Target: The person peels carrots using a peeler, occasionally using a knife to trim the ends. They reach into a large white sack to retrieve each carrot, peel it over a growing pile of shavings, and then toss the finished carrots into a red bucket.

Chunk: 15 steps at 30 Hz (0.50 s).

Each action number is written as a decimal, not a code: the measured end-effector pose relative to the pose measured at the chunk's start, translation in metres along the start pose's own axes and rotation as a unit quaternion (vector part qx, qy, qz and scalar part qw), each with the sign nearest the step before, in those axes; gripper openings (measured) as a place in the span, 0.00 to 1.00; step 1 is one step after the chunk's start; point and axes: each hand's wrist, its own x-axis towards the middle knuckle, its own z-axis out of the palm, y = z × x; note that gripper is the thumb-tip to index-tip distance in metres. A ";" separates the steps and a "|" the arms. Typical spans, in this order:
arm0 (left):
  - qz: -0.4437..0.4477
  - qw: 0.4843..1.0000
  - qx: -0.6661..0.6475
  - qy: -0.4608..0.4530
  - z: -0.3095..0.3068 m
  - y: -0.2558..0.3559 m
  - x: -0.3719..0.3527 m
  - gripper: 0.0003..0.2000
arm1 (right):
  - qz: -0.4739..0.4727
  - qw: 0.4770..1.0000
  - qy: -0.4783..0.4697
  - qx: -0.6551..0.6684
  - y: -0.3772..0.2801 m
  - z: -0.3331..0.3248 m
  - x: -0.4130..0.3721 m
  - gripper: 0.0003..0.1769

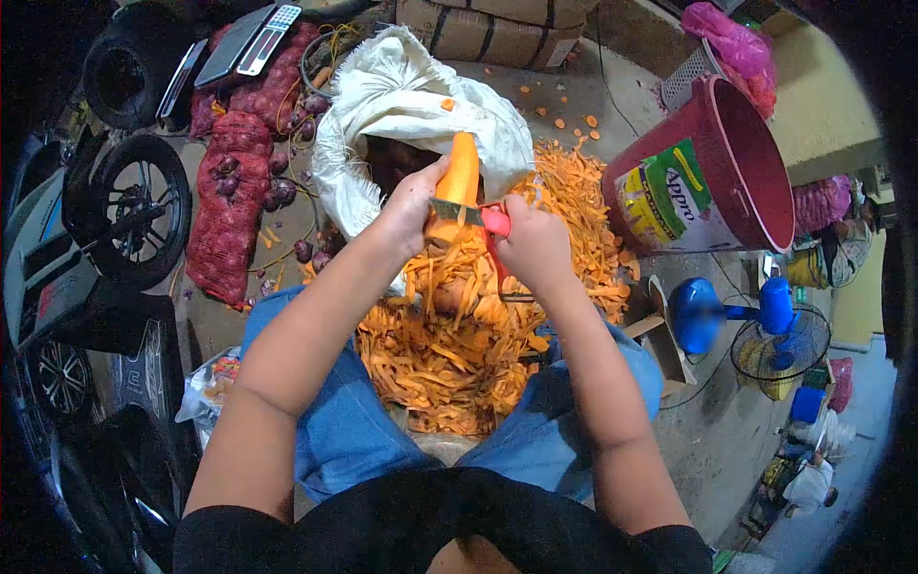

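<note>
An orange carrot (463, 170), largely peeled, stands tilted upward in my left hand (409, 209), whose fingers wrap round its side. My right hand (535, 239) is closed on the red handle of a peeler (495, 220). The peeler's metal blade lies across the lower part of the carrot. Below both hands is a big heap of orange peelings (449, 359) between my knees, spreading to the right. Just behind the carrot, an open white sack (406, 96) shows a dark inside.
Red mesh bags of onions (228, 206) and a scale (251, 43) lie at the left, near motorcycle wheels (142, 210). On the right stand a large red bucket (741, 163) and a fan (779, 344). A person (811, 483) is far off at the lower right.
</note>
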 end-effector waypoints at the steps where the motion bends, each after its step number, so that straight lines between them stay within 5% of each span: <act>1: 0.003 1.000 -0.004 0.000 0.001 -0.001 -0.001 0.17 | -0.005 1.000 0.008 -0.013 0.002 0.001 0.000 0.09; 15: 0.005 1.000 0.014 0.006 -0.003 0.004 0.003 0.17 | 0.000 1.000 -0.024 0.006 -0.002 0.001 -0.001 0.09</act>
